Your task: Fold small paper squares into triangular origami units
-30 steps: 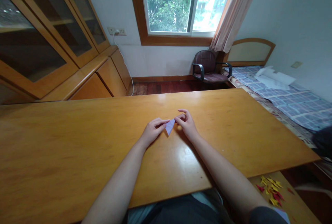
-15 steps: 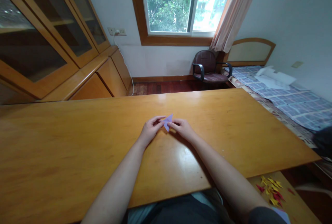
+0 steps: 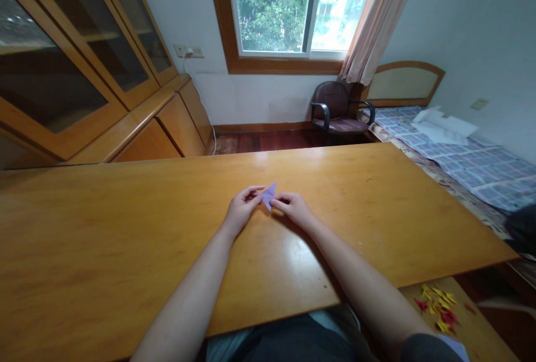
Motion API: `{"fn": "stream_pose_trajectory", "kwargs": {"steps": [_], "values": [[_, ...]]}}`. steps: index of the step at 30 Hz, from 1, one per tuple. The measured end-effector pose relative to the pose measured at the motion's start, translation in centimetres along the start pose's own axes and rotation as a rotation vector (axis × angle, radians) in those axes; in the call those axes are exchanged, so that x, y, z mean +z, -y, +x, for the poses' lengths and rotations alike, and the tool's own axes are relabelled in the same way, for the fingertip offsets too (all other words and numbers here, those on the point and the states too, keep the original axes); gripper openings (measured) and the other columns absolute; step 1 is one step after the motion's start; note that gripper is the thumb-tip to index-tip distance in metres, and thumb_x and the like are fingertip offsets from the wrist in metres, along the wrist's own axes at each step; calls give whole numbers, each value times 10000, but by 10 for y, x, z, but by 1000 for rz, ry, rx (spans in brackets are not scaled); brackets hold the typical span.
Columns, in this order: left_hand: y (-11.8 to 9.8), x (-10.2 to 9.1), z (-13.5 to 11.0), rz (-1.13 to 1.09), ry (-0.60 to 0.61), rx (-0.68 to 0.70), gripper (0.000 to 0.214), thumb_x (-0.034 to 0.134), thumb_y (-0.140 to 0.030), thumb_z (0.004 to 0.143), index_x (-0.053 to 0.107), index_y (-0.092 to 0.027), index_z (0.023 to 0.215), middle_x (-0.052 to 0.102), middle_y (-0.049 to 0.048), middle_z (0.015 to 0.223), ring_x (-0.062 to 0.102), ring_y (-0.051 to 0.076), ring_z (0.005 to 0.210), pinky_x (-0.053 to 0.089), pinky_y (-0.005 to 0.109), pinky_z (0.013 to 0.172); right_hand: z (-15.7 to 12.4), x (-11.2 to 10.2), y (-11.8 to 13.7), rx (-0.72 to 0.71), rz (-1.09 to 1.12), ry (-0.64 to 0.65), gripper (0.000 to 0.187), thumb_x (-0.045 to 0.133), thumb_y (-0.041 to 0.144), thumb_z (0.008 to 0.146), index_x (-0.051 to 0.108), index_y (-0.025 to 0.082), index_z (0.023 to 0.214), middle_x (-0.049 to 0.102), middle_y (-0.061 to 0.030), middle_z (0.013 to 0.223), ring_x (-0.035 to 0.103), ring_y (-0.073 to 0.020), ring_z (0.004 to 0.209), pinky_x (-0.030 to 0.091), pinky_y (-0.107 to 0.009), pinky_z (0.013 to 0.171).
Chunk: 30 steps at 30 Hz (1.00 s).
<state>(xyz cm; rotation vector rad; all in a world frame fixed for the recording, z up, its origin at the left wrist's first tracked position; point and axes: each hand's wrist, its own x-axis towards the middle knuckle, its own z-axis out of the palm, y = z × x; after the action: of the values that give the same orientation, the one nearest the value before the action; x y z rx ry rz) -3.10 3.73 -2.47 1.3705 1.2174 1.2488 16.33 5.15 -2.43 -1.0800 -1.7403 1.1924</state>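
Note:
A small folded sheet of purple paper [image 3: 269,194] is held between my two hands, just over the wooden table [image 3: 125,228]. It has pointed corners, one aimed away from me and one toward me. My left hand [image 3: 244,207] pinches its left side between thumb and fingers. On the other side, my right hand [image 3: 293,207] grips the right edge, thumb on top. The fingers behind the paper are partly hidden.
Several yellow and red folded paper pieces [image 3: 439,306] lie on a lower surface at the right, near a light purple sheet [image 3: 454,345]. Beyond the table stand an office chair [image 3: 337,108], a bed [image 3: 469,161] and a glass-door cabinet [image 3: 84,43].
The purple paper has shifted slightly left and away from me, with a small turn. My left hand has moved a little left with it; my right hand has barely moved.

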Motion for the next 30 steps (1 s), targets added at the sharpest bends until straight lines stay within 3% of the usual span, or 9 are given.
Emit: {"fn": "stream_pose_trajectory", "kwargs": {"steps": [13, 20, 30], "values": [[-2, -2, 0, -41, -59, -11, 343, 680, -329, 771, 697, -171, 1075, 654, 4, 787, 620, 148, 755, 494, 258, 762, 0, -2, 0, 65, -45, 78, 247, 699, 390, 791, 763, 152, 792, 685, -9, 660, 558, -144, 592, 364, -232, 543], [-8, -1, 0, -73, -63, -25, 330, 693, -329, 757, 695, -160, 1040, 650, 1, 774, 603, 149, 747, 478, 260, 758, 2, 0, 1, -6, -57, 71, 270, 660, 402, 847, 782, 165, 892, 749, -39, 833, 636, -174, 745, 430, -249, 672], [-11, -1, -1, -88, -103, -15, 310, 705, -328, 744, 700, -159, 1005, 656, -1, 782, 604, 147, 743, 484, 268, 768, -1, -2, 1, 95, -23, 113, 264, 687, 388, 800, 762, 135, 789, 684, -10, 650, 562, -132, 578, 367, -218, 533]]}}
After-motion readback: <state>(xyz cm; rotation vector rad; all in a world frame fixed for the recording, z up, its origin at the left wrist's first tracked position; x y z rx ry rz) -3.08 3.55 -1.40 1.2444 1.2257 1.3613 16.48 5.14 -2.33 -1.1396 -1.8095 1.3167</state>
